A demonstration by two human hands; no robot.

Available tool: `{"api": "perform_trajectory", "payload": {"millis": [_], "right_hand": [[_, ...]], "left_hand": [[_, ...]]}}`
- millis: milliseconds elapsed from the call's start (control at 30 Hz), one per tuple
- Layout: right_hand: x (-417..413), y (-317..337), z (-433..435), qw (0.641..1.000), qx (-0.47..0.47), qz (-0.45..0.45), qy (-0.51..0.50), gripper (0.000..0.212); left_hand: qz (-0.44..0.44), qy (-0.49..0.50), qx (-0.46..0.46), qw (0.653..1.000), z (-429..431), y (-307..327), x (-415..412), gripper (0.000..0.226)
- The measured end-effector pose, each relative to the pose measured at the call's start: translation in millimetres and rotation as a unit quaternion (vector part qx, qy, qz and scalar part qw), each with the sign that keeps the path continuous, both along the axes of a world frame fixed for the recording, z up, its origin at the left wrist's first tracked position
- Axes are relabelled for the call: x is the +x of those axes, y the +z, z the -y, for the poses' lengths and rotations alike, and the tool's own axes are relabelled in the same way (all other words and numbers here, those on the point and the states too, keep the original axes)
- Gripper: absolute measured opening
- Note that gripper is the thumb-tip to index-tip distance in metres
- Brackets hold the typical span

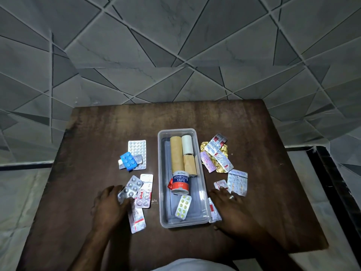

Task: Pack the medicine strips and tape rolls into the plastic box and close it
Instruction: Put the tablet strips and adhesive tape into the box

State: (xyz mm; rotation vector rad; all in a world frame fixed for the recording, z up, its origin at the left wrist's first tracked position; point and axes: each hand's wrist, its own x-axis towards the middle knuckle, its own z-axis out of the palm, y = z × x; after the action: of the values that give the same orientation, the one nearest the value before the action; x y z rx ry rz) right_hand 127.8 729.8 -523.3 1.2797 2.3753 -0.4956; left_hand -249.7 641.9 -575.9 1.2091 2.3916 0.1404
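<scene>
Standing lengthwise on the brown tabletop (97, 133), the clear plastic box (203, 192) has its long axis running from the person straight away toward the tiled wall, and it is open on top. Inside it, three tape rolls lie along that same axis at the far end: a long tan roll (176, 154), a white roll (187, 144) and a short tan roll (189, 165). Nearer the person sits the adhesive tape can (180, 182), then a yellow-pill strip (183, 207) tilted slightly.

Left of the box, the left hand (110, 205) pinches a silver blister strip (130, 188) at its near end, fingers (128, 201) curled on it. Right of the box, the right hand (229, 204) lies flat, fingers spread over a red-and-white strip (214, 212). More strips lie scattered on both sides.
</scene>
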Motion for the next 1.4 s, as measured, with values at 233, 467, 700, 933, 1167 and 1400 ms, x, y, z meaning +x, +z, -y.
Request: {"api": "perform_trajectory", "payload": {"millis": [233,467,700,933,1167,1400], "right_hand": [[6,-11,14,0.999,0.031,0.027,0.016,0.104],[1,-5,16,0.999,0.023,-0.030,-0.002,0.088],[3,-6,17,1.000,0.009,0.003,0.002,0.086],[0,-6,18,0.997,0.075,0.019,0.012,0.080],[-5,0,12,0.994,0.086,0.023,-0.058,0.059],[-7,9,-9,0.956,-0.034,-0.168,-0.239,0.030]], "left_hand": [[0.009,0.017,-0.009,1.000,5,10,17,0.053],[0.012,0.029,0.009,0.999,4,16,27,0.056],[0.055,0.058,0.048,0.996,0,17,33,0.048],[0.110,0.111,0.076,0.985,-5,26,29,0.043],[0.238,0.208,0.080,0.945,-4,25,17,0.019],[0.347,0.262,0.106,0.894,-1,15,3,0.004]]}}
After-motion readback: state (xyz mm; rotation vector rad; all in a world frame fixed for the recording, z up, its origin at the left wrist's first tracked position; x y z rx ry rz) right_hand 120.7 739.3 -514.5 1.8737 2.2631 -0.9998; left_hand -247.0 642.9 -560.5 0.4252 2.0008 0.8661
